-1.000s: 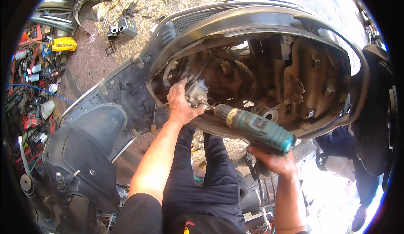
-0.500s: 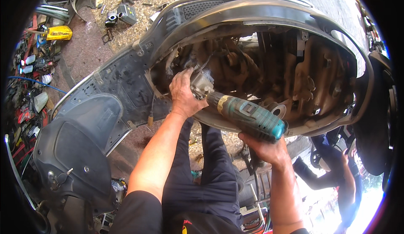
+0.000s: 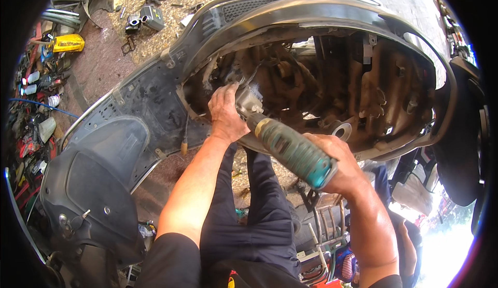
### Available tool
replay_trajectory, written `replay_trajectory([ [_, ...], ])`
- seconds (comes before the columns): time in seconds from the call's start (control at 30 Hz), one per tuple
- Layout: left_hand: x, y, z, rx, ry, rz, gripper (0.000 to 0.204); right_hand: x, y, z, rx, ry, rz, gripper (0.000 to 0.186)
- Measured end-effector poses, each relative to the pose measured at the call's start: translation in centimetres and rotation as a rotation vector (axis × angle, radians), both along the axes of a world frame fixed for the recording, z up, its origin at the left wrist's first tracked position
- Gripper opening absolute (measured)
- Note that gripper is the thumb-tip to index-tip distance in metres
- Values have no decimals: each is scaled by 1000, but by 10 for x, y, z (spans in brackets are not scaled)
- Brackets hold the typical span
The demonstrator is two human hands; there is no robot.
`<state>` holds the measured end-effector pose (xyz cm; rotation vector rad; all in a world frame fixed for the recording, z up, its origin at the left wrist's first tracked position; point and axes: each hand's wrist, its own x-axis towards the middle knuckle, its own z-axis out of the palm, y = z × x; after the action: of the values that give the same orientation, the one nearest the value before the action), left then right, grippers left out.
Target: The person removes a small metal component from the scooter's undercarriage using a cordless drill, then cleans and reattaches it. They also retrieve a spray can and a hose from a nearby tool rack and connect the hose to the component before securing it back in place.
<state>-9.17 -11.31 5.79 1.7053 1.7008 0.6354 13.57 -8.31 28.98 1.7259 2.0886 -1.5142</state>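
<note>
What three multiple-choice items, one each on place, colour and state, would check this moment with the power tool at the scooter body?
1. Where is the front end of the power tool?
A. Inside the open scooter body, by the left hand
B. On the ground beside the yellow case
C. Against the dark panel at lower left

2. What colour is the tool's housing?
A. Red
B. Teal green
C. White

3. How is the right hand placed?
A. Open, hanging free
B. Flat on the ground
C. Closed around the rear of the tool

Answers:
1 A: the tool's metal head reaches into the body's cavity next to the left hand's fingers.
2 B: the housing shows teal green with a brass-coloured ring.
3 C: the fingers wrap the tool's back end.
</note>
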Motion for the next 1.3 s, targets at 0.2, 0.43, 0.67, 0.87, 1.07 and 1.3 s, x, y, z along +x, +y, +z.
replay_trajectory([
  [0.2, -1, -1, 0, -32, -20, -5, 109, 3, 29, 2, 21, -136, 190, 30],
  [0.43, 0, -2, 1, -25, -30, -7, 111, 1, 20, -2, -119, -63, 6, 31],
  [0.67, 1, -1, 2, -23, -16, -19, 107, 2, 11, -3, -153, -54, -6, 29],
  [0.87, 1, -2, 0, -18, 4, -13, 109, 9, -2, -15, 15, 79, -30, 34],
  [1.07, 1, -2, -2, 4, 12, -18, 112, 20, -12, 2, 7, 21, -45, 39],
  [1.3, -1, -2, 3, 24, 14, -56, 113, 35, -26, 10, -87, -1, -103, 35],
])
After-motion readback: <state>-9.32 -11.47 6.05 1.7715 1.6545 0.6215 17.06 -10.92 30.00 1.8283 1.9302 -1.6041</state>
